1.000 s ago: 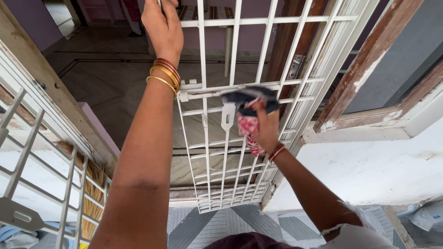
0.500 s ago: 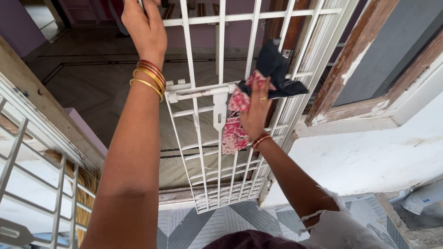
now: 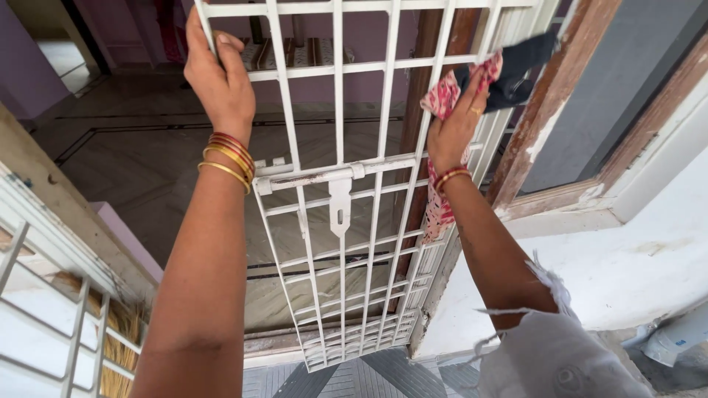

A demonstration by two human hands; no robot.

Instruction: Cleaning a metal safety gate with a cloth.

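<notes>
— What is the left hand [image 3: 217,77] doing?

— It is curled around a vertical bar at the upper edge of the white metal grille door [image 3: 339,243], fingers wrapped over the bar and thumb beside it. Several gold and red bangles [image 3: 227,156] sit on that wrist.

— And the right hand [image 3: 453,125]?

— It is raised against the grille's right side, fingers closed on a cloth [image 3: 472,81], pressing it to the bars. The cloth is red-and-white patterned with a dark part that sticks out above and to the right of the fingers; a patterned strip of it hangs down past the wrist, along the forearm. That wrist wears bangles too, and a ring shows on one finger.

— What lies between the two hands?

— The grille's bars, and lower down, below both wrists, a white sliding bolt with a hanging hasp [image 3: 340,203].

— Beyond the right hand?

— A worn wooden door frame [image 3: 560,96] with flaking white paint, just beside the cloth. Below the right elbow is a white ledge [image 3: 627,265].

— Behind the grille?

— A tiled floor [image 3: 140,162] indoors, seen through the bars.
</notes>
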